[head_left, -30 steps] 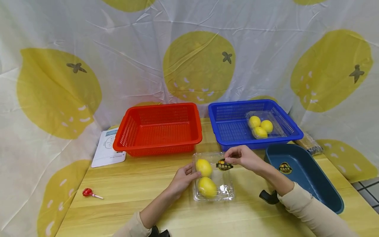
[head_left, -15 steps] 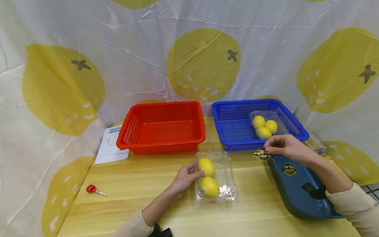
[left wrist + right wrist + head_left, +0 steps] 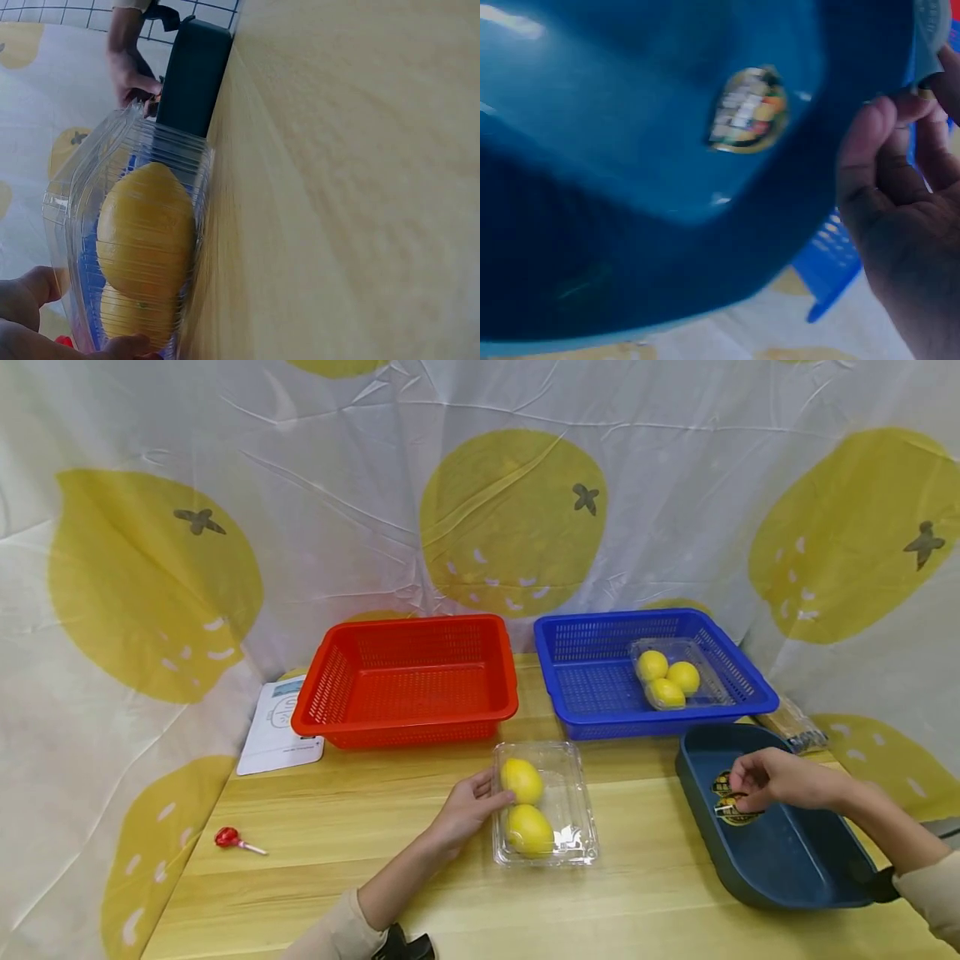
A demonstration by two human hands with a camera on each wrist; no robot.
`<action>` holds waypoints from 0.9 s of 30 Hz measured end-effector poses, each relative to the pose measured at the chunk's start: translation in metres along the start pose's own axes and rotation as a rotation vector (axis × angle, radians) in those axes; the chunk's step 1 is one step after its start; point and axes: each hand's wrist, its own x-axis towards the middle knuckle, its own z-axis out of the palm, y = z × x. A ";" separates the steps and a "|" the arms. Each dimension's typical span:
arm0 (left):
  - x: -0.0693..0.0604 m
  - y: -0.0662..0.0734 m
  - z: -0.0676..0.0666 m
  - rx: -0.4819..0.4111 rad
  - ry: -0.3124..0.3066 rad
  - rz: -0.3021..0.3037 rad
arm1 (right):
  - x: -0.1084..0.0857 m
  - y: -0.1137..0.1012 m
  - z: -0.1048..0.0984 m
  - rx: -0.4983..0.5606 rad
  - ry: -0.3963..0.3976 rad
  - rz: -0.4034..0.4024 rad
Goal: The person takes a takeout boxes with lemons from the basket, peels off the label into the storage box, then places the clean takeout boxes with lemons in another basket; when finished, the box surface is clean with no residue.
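Note:
In the head view my left hand [image 3: 468, 810] grips the left side of a clear plastic clamshell box [image 3: 566, 785] on the wooden table. Two lemons [image 3: 529, 830] show through its lid, and the left wrist view has a lemon [image 3: 146, 232] close behind the ribbed wall. My right hand [image 3: 791, 781] is over the dark teal basin [image 3: 795, 860], pinching a black-and-gold fruit label [image 3: 738, 811] between thumb and fingertips. Another label [image 3: 750, 111] lies inside the basin in the right wrist view. The pinched label [image 3: 930, 30] appears there only partly, at the top right corner.
A red basket [image 3: 416, 727] and a blue basket [image 3: 558, 693] stand at the back. The blue one holds a clear box with three lemons [image 3: 666, 681]. A lollipop [image 3: 227, 837] and a printed sheet [image 3: 273, 743] lie at left. A plastic-wrapped packet [image 3: 795, 727] sits behind the basin.
My right hand has moved right from above the clamshell box to over the teal basin, carrying the label. My left hand has kept its grip on the box.

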 end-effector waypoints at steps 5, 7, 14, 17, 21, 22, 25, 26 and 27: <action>0.001 -0.001 -0.001 0.012 0.009 -0.006 | -0.003 0.015 0.008 -0.046 -0.018 0.063; 0.001 0.000 -0.002 0.013 0.011 -0.007 | -0.005 0.019 0.009 -0.108 0.009 0.119; 0.001 0.000 -0.002 0.010 0.007 -0.007 | -0.005 0.024 0.009 -0.296 0.067 0.232; 0.001 0.000 -0.002 0.006 0.007 -0.007 | -0.002 0.024 0.012 -0.351 0.087 0.244; 0.000 0.001 -0.001 0.002 0.007 -0.005 | 0.001 0.024 0.017 -0.390 0.110 0.268; 0.000 0.001 -0.001 0.002 0.008 -0.004 | 0.002 0.024 0.017 -0.399 0.115 0.274; 0.001 0.001 0.000 -0.002 0.005 -0.002 | 0.003 0.025 0.019 -0.445 0.117 0.278; 0.001 0.001 0.000 -0.002 0.004 -0.003 | 0.003 0.025 0.019 -0.458 0.114 0.284; 0.001 0.001 0.000 -0.002 0.003 -0.003 | 0.003 0.025 0.019 -0.476 0.111 0.285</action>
